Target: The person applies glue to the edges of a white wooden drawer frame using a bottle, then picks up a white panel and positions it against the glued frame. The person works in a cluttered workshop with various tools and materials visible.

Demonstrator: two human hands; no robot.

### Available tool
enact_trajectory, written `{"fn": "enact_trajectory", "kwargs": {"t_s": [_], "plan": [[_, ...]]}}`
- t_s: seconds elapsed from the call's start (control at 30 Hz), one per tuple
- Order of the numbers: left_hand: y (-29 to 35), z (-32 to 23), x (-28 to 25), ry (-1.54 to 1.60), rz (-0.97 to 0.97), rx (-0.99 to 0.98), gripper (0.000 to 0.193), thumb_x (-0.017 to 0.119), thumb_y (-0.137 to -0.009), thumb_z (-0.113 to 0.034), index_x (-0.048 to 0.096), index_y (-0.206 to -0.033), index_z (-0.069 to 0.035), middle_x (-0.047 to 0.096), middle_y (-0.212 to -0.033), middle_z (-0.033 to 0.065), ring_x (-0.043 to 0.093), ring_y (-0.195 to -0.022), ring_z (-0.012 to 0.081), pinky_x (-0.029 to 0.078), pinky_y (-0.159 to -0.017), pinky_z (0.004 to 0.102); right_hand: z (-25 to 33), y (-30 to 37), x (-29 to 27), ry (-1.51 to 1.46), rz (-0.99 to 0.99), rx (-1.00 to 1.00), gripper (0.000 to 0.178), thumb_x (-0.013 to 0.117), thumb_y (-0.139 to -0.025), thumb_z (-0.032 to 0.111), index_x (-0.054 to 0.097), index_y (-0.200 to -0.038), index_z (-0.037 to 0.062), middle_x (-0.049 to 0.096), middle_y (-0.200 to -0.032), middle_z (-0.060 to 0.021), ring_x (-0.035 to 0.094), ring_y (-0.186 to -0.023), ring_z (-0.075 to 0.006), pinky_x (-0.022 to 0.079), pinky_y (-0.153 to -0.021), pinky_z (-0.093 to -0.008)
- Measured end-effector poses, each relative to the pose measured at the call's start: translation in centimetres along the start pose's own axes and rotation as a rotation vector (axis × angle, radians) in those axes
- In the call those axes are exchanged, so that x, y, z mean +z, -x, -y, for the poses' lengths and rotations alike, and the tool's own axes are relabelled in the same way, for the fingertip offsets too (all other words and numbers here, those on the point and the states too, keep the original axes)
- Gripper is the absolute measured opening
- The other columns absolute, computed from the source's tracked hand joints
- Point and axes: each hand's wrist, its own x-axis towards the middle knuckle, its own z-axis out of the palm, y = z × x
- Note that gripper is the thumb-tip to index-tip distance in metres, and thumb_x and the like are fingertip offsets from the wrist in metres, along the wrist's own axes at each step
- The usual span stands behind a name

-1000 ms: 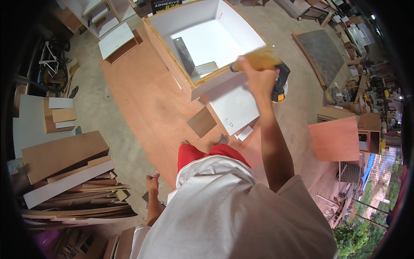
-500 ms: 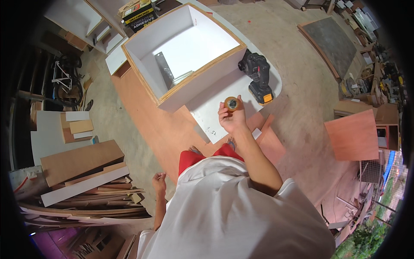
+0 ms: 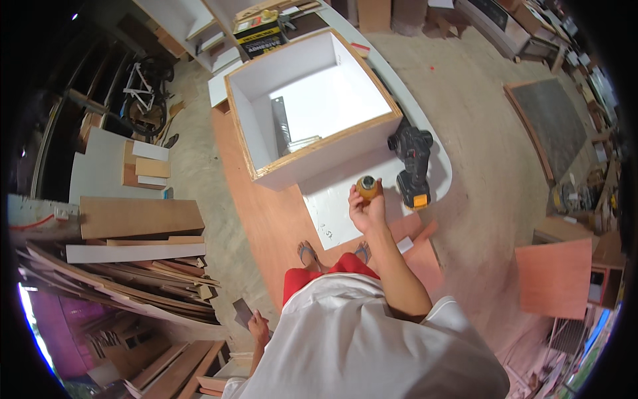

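Note:
My right hand (image 3: 367, 213) is closed around a small round amber container (image 3: 366, 189) with a dark round top, held above the white board (image 3: 325, 229). Low at my left side, my left hand (image 3: 259, 328) grips a flat, dark grey rectangular piece (image 3: 242, 310); its exact kind is unclear. In front of me stands an open white box (image 3: 312, 156) with bare plywood edges. Inside it lie a dark flat metal strip (image 3: 281, 123) and a few thin pale strips (image 3: 304, 143). Right of the box sits a black cordless power tool (image 3: 413, 156) with an orange-marked battery.
A black-and-yellow tin (image 3: 258, 36) stands behind the box. Brown sheet wood (image 3: 256, 193) covers the floor around my feet. Offcuts and boards (image 3: 143, 253) are piled at left, with a bicycle (image 3: 143, 96) beyond. A reddish panel (image 3: 553, 278) leans at right.
My view has shifted, so the scene sits lower and further right. A dark flat piece now shows in my left hand, where none was visible before. The right hand keeps the amber container.

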Motion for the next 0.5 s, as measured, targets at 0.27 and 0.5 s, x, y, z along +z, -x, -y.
{"fn": "enact_trajectory", "kwargs": {"t_s": [0.27, 0.5], "plan": [[5.0, 5.5, 4.9, -0.240, 0.059, -0.195, 0.045, 0.064, -0.100, -0.041, 0.075, -0.086, 0.000, 0.078, -0.079, 0.0151, 0.076, -0.078, 0.0268, 0.059, -0.076, 0.0417, 1.1, 1.1, 0.4, -0.006, -0.095, 0.121, 0.073, 0.070, -0.094, 0.068, 0.070, -0.117, -0.0011, 0.071, -0.108, -0.0161, 0.073, -0.086, -0.0238, 0.062, -0.063, -0.0235], [-1.7, 5.3, 1.8, -0.296, 0.104, -0.039, 0.034, 0.080, -0.087, -0.037, 0.081, -0.088, -0.003, 0.081, -0.083, 0.0124, 0.079, -0.082, 0.0248, 0.061, -0.079, 0.0384, -1.4, 5.1, 0.8, 0.026, -0.414, 0.011, 0.076, 0.071, -0.095, 0.065, 0.064, -0.110, -0.0096, 0.072, -0.105, -0.0137, 0.072, -0.089, -0.0246, 0.059, -0.074, -0.0293]]}}
